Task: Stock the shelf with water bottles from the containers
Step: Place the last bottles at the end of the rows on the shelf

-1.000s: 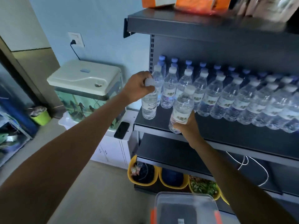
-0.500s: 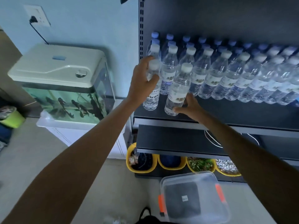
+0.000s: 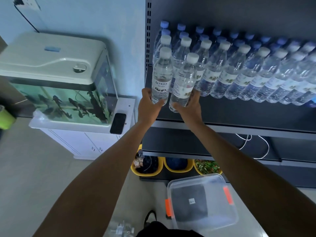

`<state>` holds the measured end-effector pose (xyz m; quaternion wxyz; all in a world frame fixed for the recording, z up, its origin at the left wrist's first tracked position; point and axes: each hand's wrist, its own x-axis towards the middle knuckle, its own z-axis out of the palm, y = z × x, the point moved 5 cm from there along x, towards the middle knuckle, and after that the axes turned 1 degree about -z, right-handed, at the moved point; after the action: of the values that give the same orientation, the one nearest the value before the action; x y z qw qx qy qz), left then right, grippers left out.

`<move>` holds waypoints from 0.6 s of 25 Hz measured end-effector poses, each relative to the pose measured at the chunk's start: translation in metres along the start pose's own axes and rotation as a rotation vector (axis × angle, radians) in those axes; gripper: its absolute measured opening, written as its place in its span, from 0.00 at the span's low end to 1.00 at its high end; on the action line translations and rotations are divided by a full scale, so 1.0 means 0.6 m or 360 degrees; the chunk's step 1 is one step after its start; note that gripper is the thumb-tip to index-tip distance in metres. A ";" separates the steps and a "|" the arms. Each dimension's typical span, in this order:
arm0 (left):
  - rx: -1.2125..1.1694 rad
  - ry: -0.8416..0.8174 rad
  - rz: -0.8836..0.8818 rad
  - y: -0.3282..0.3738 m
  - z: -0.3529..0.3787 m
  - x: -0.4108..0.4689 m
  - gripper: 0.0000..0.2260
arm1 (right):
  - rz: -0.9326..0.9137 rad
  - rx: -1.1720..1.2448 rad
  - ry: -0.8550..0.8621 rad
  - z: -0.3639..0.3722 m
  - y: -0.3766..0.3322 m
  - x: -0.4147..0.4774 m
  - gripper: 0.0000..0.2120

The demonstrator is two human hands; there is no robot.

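Two clear water bottles with white caps stand at the left front of the dark shelf (image 3: 239,115). My left hand (image 3: 148,106) grips the base of the left bottle (image 3: 161,77). My right hand (image 3: 189,106) grips the base of the right bottle (image 3: 183,82). Behind them, rows of several bottles (image 3: 256,72) with white and blue caps fill the back of the shelf. A clear plastic container (image 3: 201,200) with orange latches sits on the floor below, with no bottles showing in it.
A fish tank (image 3: 56,77) stands on a white cabinet left of the shelf, with a phone (image 3: 118,123) beside it. Yellow tubs (image 3: 147,166) sit under the lowest shelf. A white cable (image 3: 251,142) hangs on the lower shelf.
My left hand slid from the bottle's cap and neck down to its base. My right hand closed around the base of the right bottle. The view tilted downward.
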<state>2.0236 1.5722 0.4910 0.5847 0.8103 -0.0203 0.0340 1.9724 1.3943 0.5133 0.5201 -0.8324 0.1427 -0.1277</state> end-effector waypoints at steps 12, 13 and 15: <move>0.0114 0.0172 0.0088 0.002 0.008 0.004 0.20 | -0.0001 -0.0195 0.0167 0.045 0.020 0.031 0.34; 0.0112 0.0190 0.0083 0.003 0.008 0.002 0.20 | 0.0015 -0.0188 0.0168 0.045 0.020 0.036 0.35; 0.0126 0.0208 0.0076 0.004 0.010 0.002 0.20 | 0.0024 -0.0201 0.0159 0.044 0.020 0.045 0.35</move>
<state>2.0250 1.5658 0.4918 0.5514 0.8280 0.0001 0.1016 2.0056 1.4011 0.4931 0.4596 -0.8551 0.1826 -0.1558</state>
